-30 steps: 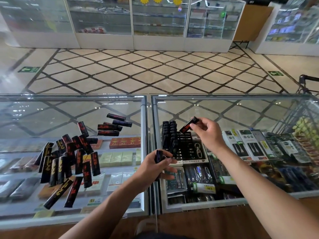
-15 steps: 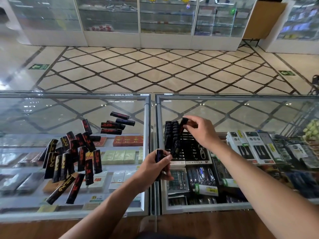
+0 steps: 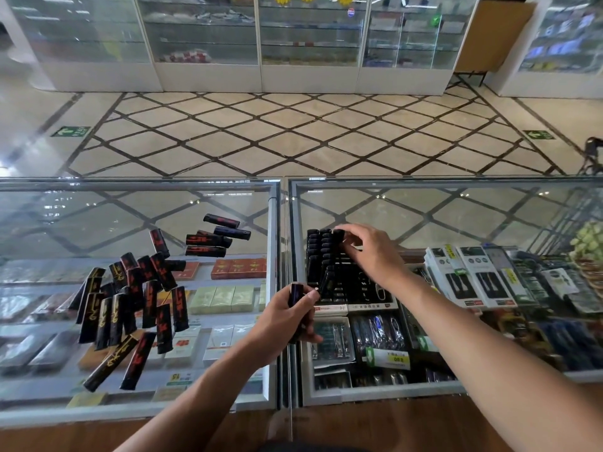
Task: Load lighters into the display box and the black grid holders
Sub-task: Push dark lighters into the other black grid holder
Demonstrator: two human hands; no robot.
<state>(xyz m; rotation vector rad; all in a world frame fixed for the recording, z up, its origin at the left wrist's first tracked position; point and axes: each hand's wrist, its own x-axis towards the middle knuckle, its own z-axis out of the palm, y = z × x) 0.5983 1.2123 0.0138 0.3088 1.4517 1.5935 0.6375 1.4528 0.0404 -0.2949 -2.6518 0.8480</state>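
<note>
the glass counter (image 3: 456,216) worries me most from here: it is hard and slick, so anything dropped will skid or bounce, and the seam (image 3: 283,239) between the two cases runs just beside the left hand. the loose pile of lighters (image 3: 130,301) lies well to the left on the other case top, many overlapping, and a careless reach for the next one could scatter them toward the edge.

the black grid holder (image 3: 346,282) sits on the right case with its left columns filled and the rest looking empty. i judge it light, so a hard press at the far row could slide or tip it.

the right hand (image 3: 368,252) has its fingers curled, pinching a lighter (image 3: 337,238) at the far row right beside the filled columns. if that goes in tilted, it could jam or knock its neighbours.

the left hand (image 3: 284,321) hangs near the holder's near corner, fingers wrapped round a spare lighter (image 3: 295,293) held upright. its knuckles sit close to the front lighters there, so a small nudge might topple one.
</note>
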